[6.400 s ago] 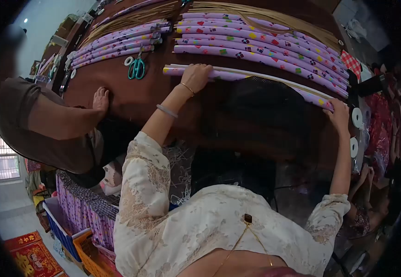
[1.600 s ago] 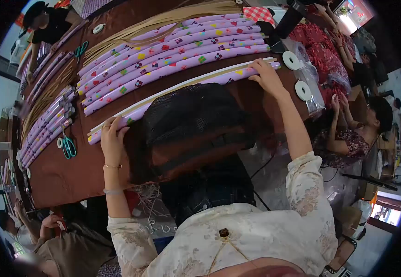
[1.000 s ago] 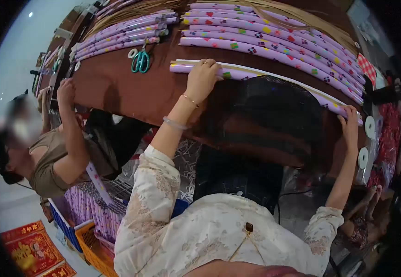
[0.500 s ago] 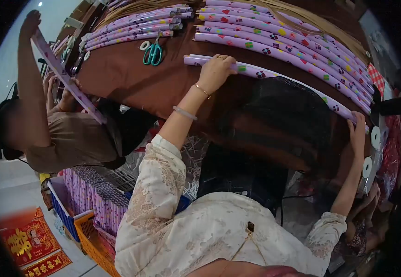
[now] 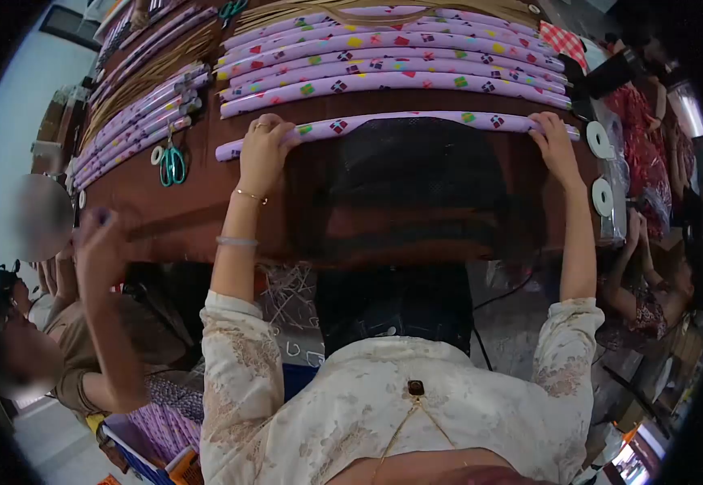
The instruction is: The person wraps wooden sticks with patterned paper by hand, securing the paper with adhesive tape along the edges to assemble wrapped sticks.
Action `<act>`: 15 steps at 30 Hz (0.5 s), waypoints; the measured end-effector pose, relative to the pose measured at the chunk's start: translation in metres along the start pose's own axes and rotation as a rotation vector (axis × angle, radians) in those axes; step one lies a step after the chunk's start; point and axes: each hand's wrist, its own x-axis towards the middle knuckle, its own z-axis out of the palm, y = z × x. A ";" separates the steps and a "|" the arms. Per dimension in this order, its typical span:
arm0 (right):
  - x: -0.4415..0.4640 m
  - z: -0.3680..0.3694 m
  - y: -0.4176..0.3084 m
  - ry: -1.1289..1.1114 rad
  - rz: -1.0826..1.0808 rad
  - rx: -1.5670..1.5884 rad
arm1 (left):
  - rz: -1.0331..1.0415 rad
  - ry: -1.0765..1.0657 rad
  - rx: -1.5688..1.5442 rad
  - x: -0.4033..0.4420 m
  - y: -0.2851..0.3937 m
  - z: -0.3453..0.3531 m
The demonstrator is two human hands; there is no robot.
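A long purple roll (image 5: pixel 339 127) with a gift pattern lies across the brown table (image 5: pixel 303 190). My left hand (image 5: pixel 264 149), with a ring and two bracelets on that arm, is closed over the roll near its left end. Near the right end, my right hand (image 5: pixel 556 145) has its fingers curled on the roll. The black mesh cap brim (image 5: pixel 416 162) hides the table below the middle of the roll. Beyond it lie several similar purple rolls (image 5: pixel 392 83) side by side.
Teal scissors (image 5: pixel 173 166) and a tape roll (image 5: pixel 156 155) lie left, near more rolls (image 5: pixel 133 129) and brown strips (image 5: pixel 145 73). White tape rolls (image 5: pixel 599 140) sit at the right edge. A co-worker's arm (image 5: pixel 109 315) is raised at the left; a basket (image 5: pixel 137 449) stands below.
The view has swung left. The strip of white and tan edge seen along the roll earlier no longer shows. The co-worker's raised arm has come down, and the roll it held is no longer clearly visible.
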 end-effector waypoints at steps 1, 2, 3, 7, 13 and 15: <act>0.000 -0.002 0.000 -0.032 0.001 0.019 | 0.016 0.009 -0.015 0.001 -0.001 0.000; 0.001 -0.003 0.000 -0.061 0.001 0.036 | 0.001 -0.012 -0.017 0.000 -0.001 0.000; 0.001 -0.002 0.001 -0.033 -0.036 -0.015 | -0.014 -0.033 -0.020 0.000 0.001 -0.001; -0.001 0.003 0.001 0.026 -0.015 -0.078 | -0.006 -0.048 -0.011 0.002 0.003 -0.003; -0.002 0.009 -0.017 0.110 -0.059 -0.154 | -0.031 -0.044 -0.127 0.007 0.010 -0.010; -0.001 0.016 -0.034 0.124 -0.098 -0.169 | -0.033 -0.086 -0.104 0.008 0.005 -0.007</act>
